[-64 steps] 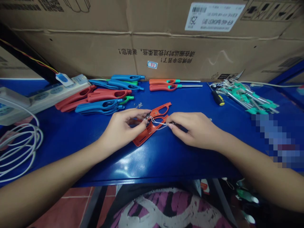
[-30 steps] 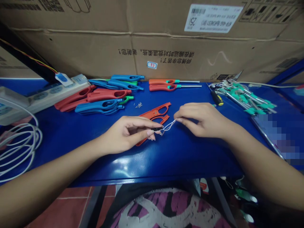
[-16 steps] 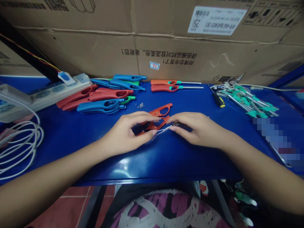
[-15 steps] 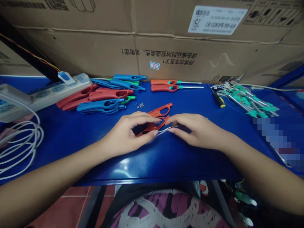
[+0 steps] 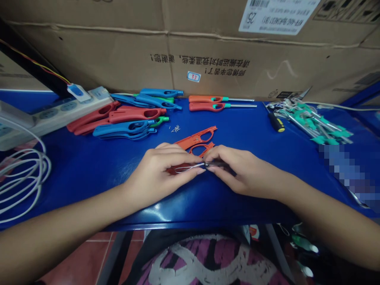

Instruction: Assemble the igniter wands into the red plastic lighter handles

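Note:
Between my hands is a small dark part (image 5: 207, 164) trailing thin white wires (image 5: 187, 168). My left hand (image 5: 162, 168) pinches its wired end between thumb and forefinger. From the other side, my right hand (image 5: 252, 170) grips the dark part, and the fingers hide much of its shape. Just behind my fingertips, two orange lighter shell halves (image 5: 197, 137) lie on the blue table, inner sides up. My left hand partly covers them.
Blue and red lighter shells (image 5: 136, 114) are piled at the left beside a power strip (image 5: 50, 113) and coiled white cable (image 5: 41, 178). Small screws (image 5: 175, 128), two orange lighters (image 5: 208, 107), a screwdriver (image 5: 276, 122) and green-and-metal lighter inserts (image 5: 320, 122) lie farther back. A cardboard box (image 5: 118, 55) stands behind.
My left fingertips have moved right and closed on the wired end, meeting my right fingertips. The white wires now point left under my left hand. The view has shifted slightly.

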A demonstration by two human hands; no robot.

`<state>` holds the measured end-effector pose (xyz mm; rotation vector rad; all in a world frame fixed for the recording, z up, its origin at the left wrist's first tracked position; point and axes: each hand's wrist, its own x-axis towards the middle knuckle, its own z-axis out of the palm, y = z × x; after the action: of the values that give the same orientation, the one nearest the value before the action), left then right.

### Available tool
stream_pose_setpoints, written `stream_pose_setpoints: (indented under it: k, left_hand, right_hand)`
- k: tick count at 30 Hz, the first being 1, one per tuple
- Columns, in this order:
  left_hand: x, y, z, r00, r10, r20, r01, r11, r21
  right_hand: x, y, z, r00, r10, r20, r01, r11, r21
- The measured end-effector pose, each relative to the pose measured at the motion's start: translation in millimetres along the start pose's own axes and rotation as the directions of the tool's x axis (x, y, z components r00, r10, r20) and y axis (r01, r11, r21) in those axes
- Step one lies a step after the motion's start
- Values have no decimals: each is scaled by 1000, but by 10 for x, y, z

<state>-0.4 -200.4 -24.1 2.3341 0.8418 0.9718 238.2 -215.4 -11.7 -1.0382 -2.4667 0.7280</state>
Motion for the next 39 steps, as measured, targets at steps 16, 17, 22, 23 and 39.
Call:
stream_pose_setpoints:
  k: [16,17,22,23,39]
  left_hand:
    - [-17,-17,-89,965,262,16,-260,947,186]
    - [-18,-20,-92,963,268,21,-267,945,191]
    - [-20,-26,-107,955,295,31,-294,930,221]
    - [-20,-26,-108,954,298,38,-298,926,231]
    - [8,-72,-97,932,361,30,-356,897,264]
  right_hand:
    - [13,15,-8,982,-179,-59,163,965,-207]
    - [14,15,-5,981,-182,-62,166,963,-211]
    - [14,26,20,977,-200,-74,181,960,-213]
    - [13,32,26,975,-210,-76,190,959,-210]
    - [5,6,10,996,-44,-73,37,996,-83]
